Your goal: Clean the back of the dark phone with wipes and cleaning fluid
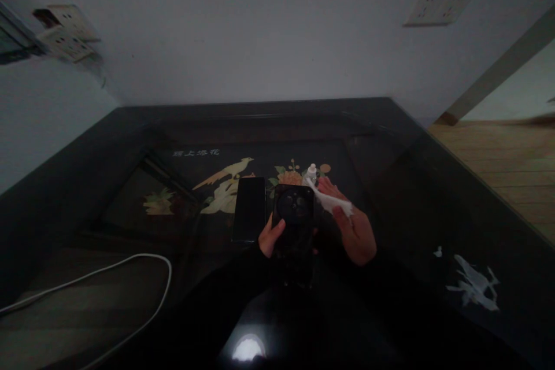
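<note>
My left hand (270,237) is closed around a black phone (297,228), which has a large round camera module on the side facing up. The thumb lies across that back, and fingertips show at the far edge. In my right hand (359,236) a white tissue (333,202) is pinched between thumb and fingers, just right of the phone. A small clear bottle with a white cap (311,172) stands beyond the tissue, partly hidden by it. Left of the held phone, a second phone (250,208) lies flat, its dark face up.
The glossy dark table (368,121) has an inlaid bird and flowers and meets a wall behind. Crumpled tissue (474,283) with a small scrap beside it lies at the right. A white cable (147,255) curves over the left side. Sockets (440,4) are on the wall.
</note>
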### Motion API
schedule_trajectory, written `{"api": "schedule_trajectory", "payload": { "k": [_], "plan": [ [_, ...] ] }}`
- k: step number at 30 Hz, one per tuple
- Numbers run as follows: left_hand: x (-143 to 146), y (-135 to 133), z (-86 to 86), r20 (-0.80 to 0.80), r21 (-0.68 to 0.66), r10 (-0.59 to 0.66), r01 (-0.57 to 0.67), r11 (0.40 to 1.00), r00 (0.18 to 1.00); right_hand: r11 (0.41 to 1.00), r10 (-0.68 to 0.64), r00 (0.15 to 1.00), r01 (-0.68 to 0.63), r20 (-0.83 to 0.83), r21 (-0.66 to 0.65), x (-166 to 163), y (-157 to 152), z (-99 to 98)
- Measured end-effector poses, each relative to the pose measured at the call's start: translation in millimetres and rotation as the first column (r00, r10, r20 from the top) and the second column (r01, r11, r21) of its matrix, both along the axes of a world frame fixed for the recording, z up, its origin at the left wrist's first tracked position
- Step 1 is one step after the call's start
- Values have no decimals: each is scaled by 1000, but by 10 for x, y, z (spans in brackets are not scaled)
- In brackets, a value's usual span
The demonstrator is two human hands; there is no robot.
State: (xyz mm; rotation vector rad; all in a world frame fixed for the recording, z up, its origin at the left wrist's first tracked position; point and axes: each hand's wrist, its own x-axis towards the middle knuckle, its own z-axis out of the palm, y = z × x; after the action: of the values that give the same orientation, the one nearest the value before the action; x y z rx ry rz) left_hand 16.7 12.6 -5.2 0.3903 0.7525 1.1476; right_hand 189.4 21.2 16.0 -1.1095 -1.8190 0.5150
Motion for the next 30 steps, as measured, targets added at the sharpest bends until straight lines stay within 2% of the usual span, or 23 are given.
{"api": "schedule_trajectory", "payload": {
  "k": [2, 4, 7, 10, 17, 21, 23, 26, 30],
  "plan": [
    [-37, -10, -6, 8, 19, -1, 1, 1000, 1000, 978, -167, 942, 119, -292, -174, 101, -26, -90],
    [-59, -19, 6, 20, 36, -17, 16, 999, 1000, 946, -289, 802, 153, -523, -287, 185, -67, -214],
    [-63, -35, 37, 61, 56, -72, 69, 996, 996, 926, -273, 663, -14, -696, -377, 277, -127, -373],
    [-57, -55, 60, 53, 65, -112, 108, 992, 992, 886, -235, 624, -178, -745, -428, 321, -153, -434],
    [-98, -15, 10, 97, 128, -191, 178, 976, 977, 793, -363, 476, -293, -801, -534, 308, -113, -422],
    [-96, 68, -117, 202, 118, -393, 376, 919, 897, 781, -373, 471, -306, -799, -544, 300, -110, -415],
    [-81, 74, -160, 233, 126, -445, 427, 895, 865, 777, -358, 480, -322, -801, -540, 295, -110, -396],
    [-61, 17, -153, 176, 145, -424, 402, 904, 889, 778, -342, 495, -328, -799, -537, 288, -109, -365],
    [-49, -61, -56, -8, 208, -380, 373, 904, 925, 791, -325, 506, -317, -799, -523, 291, -102, -381]
  ]
}}
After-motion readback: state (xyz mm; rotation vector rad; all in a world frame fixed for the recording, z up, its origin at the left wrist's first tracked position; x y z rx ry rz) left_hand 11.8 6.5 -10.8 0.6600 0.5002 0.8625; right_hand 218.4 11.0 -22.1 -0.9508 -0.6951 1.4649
